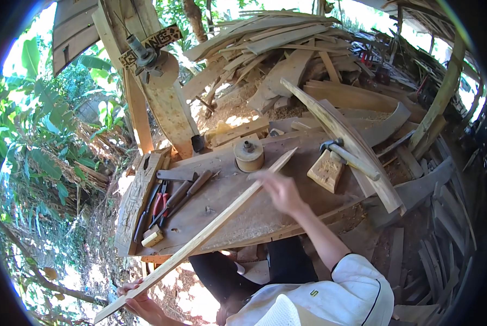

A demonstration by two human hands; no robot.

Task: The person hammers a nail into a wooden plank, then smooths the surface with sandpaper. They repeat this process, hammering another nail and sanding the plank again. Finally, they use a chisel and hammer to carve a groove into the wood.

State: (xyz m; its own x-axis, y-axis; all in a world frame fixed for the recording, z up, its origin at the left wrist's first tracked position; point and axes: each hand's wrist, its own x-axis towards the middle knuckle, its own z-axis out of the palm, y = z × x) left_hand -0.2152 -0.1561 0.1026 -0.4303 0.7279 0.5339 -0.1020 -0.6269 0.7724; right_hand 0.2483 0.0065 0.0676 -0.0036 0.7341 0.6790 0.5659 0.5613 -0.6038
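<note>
A long, pale wooden strip (208, 231) runs slantwise over the bench from lower left to a pointed far end. Near its lower end, my left hand (140, 301) is closed around it, past the bench's front edge. My right hand (280, 193) is at the strip's upper part, below the tip. Its fingers are smeared by motion, so I cannot tell whether they grip or only touch the wood. Just beyond that hand stands a round, drum-shaped wooden piece (249, 156) with a dark knob on top.
Pliers (161, 200), chisels (186, 195) and other hand tools lie at the bench's (227, 217) left end. On the right, a hammer (352, 157) rests over a wooden block (326, 171) beside long boards (352, 144). A post (165, 108) rises behind; stacked planks (276, 43) fill the back.
</note>
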